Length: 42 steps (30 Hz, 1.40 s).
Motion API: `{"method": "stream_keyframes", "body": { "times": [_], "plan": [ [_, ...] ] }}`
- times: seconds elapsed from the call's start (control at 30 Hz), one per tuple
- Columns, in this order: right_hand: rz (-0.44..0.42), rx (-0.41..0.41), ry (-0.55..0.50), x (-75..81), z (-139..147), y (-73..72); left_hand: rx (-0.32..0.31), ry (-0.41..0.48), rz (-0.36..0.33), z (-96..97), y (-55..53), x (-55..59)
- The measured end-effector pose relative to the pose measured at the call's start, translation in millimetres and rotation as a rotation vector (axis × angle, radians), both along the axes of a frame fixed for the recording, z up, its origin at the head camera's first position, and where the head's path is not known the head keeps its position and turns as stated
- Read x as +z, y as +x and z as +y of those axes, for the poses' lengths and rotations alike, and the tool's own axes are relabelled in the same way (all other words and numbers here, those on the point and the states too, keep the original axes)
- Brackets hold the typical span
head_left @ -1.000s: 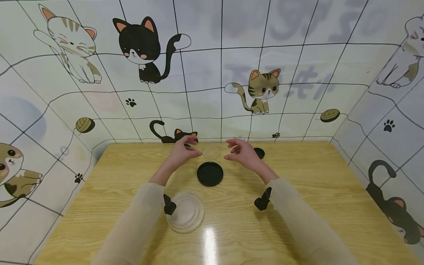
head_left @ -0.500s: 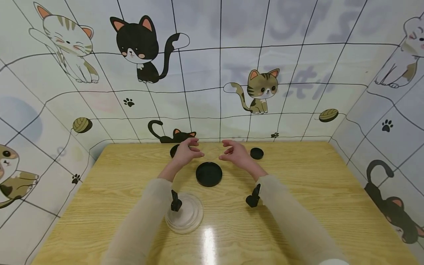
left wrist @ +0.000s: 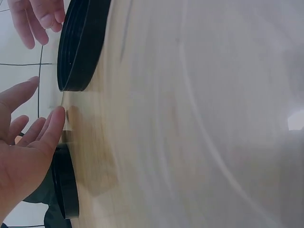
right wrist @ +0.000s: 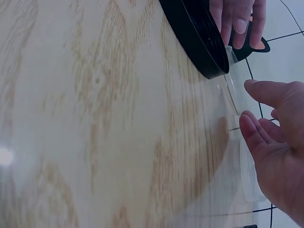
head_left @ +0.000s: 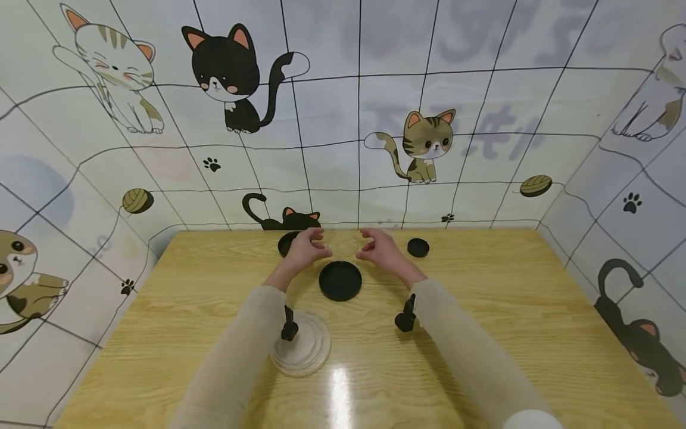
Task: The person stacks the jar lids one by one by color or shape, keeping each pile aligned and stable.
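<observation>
Near the back edge of the table, my left hand [head_left: 306,249] and right hand [head_left: 382,250] face each other with fingers spread. Between them stands a faint clear round container [right wrist: 233,88], its wall close to the right fingertips. Neither hand has its fingers curled round it. Just in front lies a black round lid [head_left: 340,280], its hollow ringed side up. Another black lid [head_left: 287,243] sits partly behind my left hand. A smaller black lid [head_left: 418,247] is to the right of my right hand.
A stack of clear round discs [head_left: 308,348] lies near the left forearm, partly covered by the wrist camera. Behind the right hand stands another clear piece [right wrist: 249,173]. A cat-print cloth wall [head_left: 332,131] rises at the table's back edge.
Both hands have moved inward toward each other around the clear container. The left-back and right-back black lids show more fully now. The middle lid and the clear stack stay in place.
</observation>
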State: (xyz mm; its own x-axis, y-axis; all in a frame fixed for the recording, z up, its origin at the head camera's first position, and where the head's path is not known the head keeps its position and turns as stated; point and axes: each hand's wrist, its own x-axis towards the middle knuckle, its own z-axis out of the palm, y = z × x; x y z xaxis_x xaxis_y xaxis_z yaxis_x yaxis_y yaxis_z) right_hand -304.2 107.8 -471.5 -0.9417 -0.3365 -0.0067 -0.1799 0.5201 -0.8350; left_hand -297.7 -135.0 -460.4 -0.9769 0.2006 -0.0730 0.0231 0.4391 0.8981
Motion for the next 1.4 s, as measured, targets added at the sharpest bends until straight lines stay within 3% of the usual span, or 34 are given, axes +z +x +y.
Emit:
{"method": "stream_keyframes", "body": {
  "times": [0.57,0.83,1.2,1.4],
  "plan": [
    [0.001,0.061,0.066,-1.8,-10.3,-7.4,0.005,-0.02,-0.027,10.2,-9.2,-6.5],
    [-0.013,0.026,0.083,-4.5,-15.6,-9.5,0.01,-0.042,-0.022,15.2,-10.4,-8.1],
    [0.057,0.035,0.141,-6.6,-18.4,-15.1,0.03,-0.152,0.007,20.2,-15.5,-11.5],
    [0.08,0.036,0.172,-5.6,-16.7,-16.2,0.028,-0.168,-0.008,20.1,-14.1,-9.8]
  ]
}}
